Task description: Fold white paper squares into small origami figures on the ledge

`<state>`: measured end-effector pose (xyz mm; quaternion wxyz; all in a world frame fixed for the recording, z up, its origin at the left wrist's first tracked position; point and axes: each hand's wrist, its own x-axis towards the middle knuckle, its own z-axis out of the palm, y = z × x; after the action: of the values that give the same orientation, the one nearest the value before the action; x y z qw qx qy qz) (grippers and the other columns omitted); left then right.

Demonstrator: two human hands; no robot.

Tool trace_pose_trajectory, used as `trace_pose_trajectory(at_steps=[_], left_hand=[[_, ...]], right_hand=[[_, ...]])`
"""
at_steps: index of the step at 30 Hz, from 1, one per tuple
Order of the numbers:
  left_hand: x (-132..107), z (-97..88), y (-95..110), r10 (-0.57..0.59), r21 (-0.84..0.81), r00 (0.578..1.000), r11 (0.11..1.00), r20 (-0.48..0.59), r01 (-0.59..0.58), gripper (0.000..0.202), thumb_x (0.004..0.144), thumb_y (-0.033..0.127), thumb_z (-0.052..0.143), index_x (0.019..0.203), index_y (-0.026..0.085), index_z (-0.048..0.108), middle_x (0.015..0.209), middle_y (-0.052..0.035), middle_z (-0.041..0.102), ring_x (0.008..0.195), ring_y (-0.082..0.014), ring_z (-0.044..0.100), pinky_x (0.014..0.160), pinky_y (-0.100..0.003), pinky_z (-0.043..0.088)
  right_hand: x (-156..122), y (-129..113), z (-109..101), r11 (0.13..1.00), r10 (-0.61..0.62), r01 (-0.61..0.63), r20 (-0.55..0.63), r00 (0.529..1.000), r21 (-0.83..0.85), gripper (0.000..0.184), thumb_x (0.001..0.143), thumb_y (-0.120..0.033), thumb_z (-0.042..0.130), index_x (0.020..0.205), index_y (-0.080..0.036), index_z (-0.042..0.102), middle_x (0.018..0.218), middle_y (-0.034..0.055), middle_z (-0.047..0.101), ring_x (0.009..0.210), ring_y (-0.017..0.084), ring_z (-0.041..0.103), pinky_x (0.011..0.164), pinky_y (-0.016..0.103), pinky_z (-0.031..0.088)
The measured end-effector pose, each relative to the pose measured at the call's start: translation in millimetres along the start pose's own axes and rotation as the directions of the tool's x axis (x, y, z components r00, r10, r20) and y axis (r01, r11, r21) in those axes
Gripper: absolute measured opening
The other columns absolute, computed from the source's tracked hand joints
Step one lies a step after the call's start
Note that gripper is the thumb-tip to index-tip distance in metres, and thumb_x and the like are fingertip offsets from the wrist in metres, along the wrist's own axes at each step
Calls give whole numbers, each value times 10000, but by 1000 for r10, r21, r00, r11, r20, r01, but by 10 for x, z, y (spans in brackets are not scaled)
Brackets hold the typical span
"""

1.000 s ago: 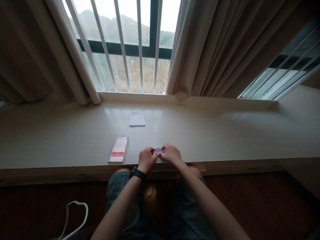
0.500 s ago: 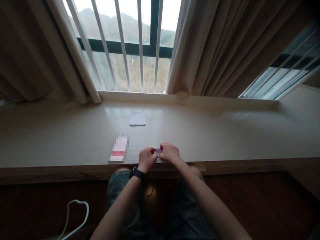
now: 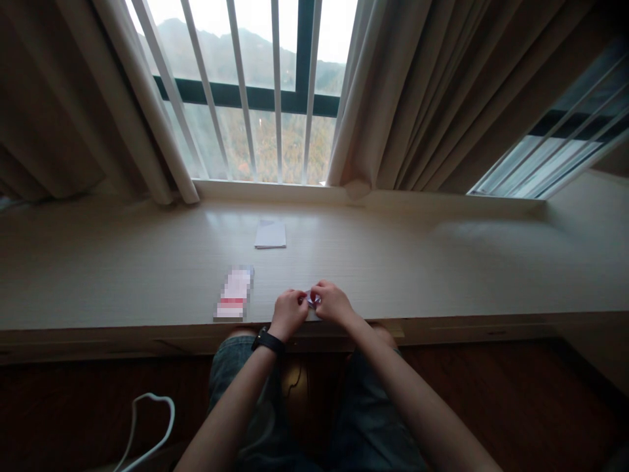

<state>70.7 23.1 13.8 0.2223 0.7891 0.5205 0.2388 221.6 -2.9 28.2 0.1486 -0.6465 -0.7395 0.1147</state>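
A small folded piece of pale purple paper (image 3: 310,298) is held between my two hands, close to the front edge of the light wooden desk (image 3: 417,275). My left hand (image 3: 289,312), with a dark watch on the wrist, pinches the paper's left side. On its right side, my right hand (image 3: 334,303) has its thumb and fingertips bent together on the paper. The fingers cover much of it, so the exact shape of the folds is hidden.
Farther back lies a small stack of white square paper (image 3: 270,234). Left of my hands is a phone-shaped object with a blurred pink screen (image 3: 234,294). A barred window (image 3: 260,131) and curtains (image 3: 403,98) stand behind the desk. A white cable (image 3: 171,419) loops at lower left.
My right thumb and fingers have shifted on the paper, closing into a tighter pinch. My left hand stays nearly still; the other things have not moved.
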Motion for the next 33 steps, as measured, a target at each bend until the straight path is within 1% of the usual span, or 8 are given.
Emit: trace_pose_trajectory(at_steps=[6,11,15,21,23,26,28,33], left_hand=[[17,-51,-5,51,67,996,996,73,-56,246,824,236,519,896,200,751,874,-70,677,823,-175,623,786,-260,448],[25,-21,55,-84,70,994,994,75,79,235,797,302,570,946,238,740,920,-62,666,829,-197,618,737,-274,447],[50,43,62,-132,-6,990,991,52,133,221,760,216,586,915,248,740,895,-48,645,821,-187,606,737,-268,440],[66,77,-45,-51,-119,999,992,10,52,272,750,69,550,928,217,693,925,-27,582,716,-118,561,728,-233,435],[48,61,-74,-31,-102,999,994,-27,28,249,761,61,552,938,206,651,944,-22,560,707,-106,548,707,-220,426],[16,22,-103,19,6,998,1000,-55,-18,114,803,137,583,883,207,626,917,-19,547,738,-124,540,693,-225,405],[4,-6,-122,52,78,998,996,-29,-50,59,831,195,588,846,213,642,875,-19,556,747,-139,539,688,-236,393],[11,-59,-168,101,119,992,987,78,-110,190,880,277,552,824,231,728,826,-35,610,775,-159,571,706,-256,393]], right_hand=[[-21,109,-6,999,15,-15,2,1000,44,155,823,-241,593,932,-198,695,967,59,641,884,163,578,783,229,408],[-7,48,-33,994,110,-110,62,992,-8,183,826,-287,579,906,-195,715,956,71,655,845,171,600,729,236,406],[-51,-62,-31,987,160,-158,72,985,-25,226,863,-336,529,909,-222,719,931,66,662,824,183,608,688,252,391],[-234,-124,-40,999,22,-24,72,997,33,278,910,-392,492,978,-234,709,920,53,632,775,154,595,686,237,386],[-286,-107,-36,998,-29,25,62,998,59,299,941,-387,454,978,-245,715,939,43,622,784,138,590,707,228,390],[-306,-63,-8,998,-42,40,39,998,51,351,967,-363,421,884,-232,736,927,43,610,809,132,579,748,228,398],[-279,-33,12,999,-36,36,2,999,33,308,944,-356,480,850,-222,741,908,49,603,827,143,569,767,237,405],[-137,31,18,995,-52,60,-98,994,81,123,853,-253,620,912,-218,722,939,48,602,857,156,566,780,246,429]])
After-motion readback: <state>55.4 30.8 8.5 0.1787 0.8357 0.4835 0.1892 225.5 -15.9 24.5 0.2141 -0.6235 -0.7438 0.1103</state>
